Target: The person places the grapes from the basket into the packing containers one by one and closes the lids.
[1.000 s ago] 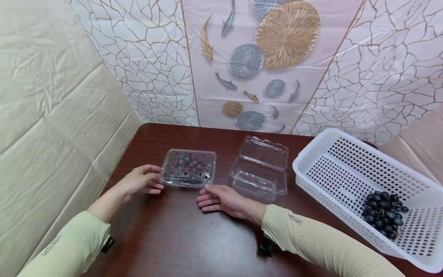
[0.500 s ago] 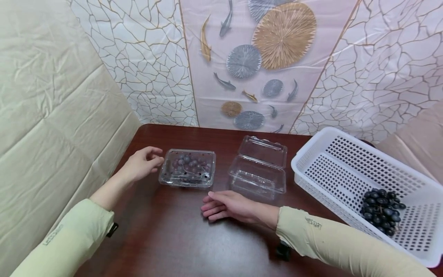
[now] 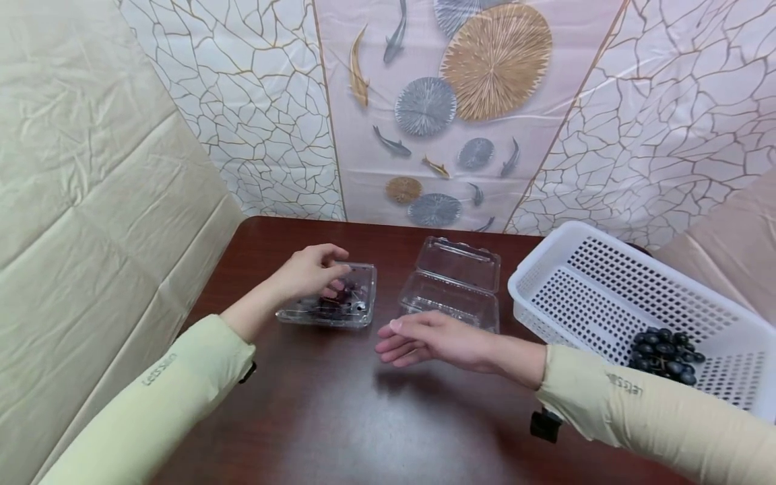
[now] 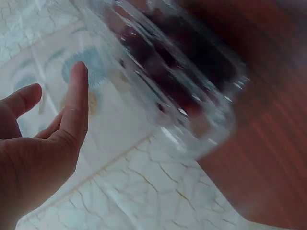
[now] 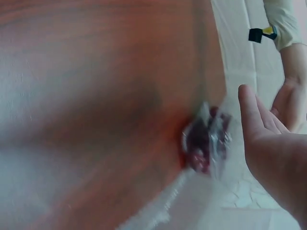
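My left hand [image 3: 312, 273] hovers over a closed clear plastic clamshell box [image 3: 364, 286], fingers loosely bent and gripping nothing. Dark red grapes [image 4: 163, 62] show through the box's plastic, partly hidden by the hand in the head view. To the right stands a second clear clamshell box [image 3: 455, 296], its lid [image 3: 457, 261] raised toward the back. My right hand [image 3: 439, 340] is held in the air in front of this box and covers part of its near edge. Its fingers are extended, thumb uppermost, with nothing held.
A white perforated plastic basket [image 3: 545, 323] sits at the right of the dark wooden table [image 3: 339, 417]. A bunch of black grapes [image 3: 663, 353] lies in it. Cream cloth [image 3: 91, 202] hangs along the left, and a patterned sheet [image 3: 424, 162] closes off the back.
My left hand has moved from the left side of the grape-filled box to above it. My right hand has drawn away to the right, toward the open box. Both boxes stay in place.
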Demonstrator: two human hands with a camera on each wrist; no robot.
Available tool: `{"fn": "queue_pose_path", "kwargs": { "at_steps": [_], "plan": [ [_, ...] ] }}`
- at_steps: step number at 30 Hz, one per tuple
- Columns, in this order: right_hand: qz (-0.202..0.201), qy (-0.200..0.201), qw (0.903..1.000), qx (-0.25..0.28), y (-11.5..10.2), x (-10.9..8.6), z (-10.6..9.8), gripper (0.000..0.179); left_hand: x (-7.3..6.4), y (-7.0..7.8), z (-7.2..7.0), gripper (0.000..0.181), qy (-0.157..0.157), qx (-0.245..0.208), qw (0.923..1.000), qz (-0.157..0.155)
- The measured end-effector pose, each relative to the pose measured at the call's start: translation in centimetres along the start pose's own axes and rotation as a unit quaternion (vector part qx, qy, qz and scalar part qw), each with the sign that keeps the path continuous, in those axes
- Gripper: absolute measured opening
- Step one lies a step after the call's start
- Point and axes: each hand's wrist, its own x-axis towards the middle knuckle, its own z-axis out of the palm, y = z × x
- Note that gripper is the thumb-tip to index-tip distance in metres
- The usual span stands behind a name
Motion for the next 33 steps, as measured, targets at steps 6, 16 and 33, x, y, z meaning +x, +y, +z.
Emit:
{"fn": "queue_pose_path", "kwargs": {
  "at_steps": [6,16,33],
  "plan": [
    [-0.024,0.015,0.9995,-0.016,-2.0,-1.4,-2.1,0.052,2.0,1.8,2.5,0.043,-0.038,-0.012,0.9991,-0.014],
    [-0.052,0.059,0.9964,-0.034,-3.7,-4.3,-5.5,0.053,3.4,3.6,6.1,0.036,-0.074,0.007,0.9969,-0.025],
    [-0.055,0.144,0.9831,-0.098,-5.3,-10.2,-12.0,0.062,3.7,2.8,9.8,0.031,-0.08,-0.062,0.9908,-0.09]
  ]
}}
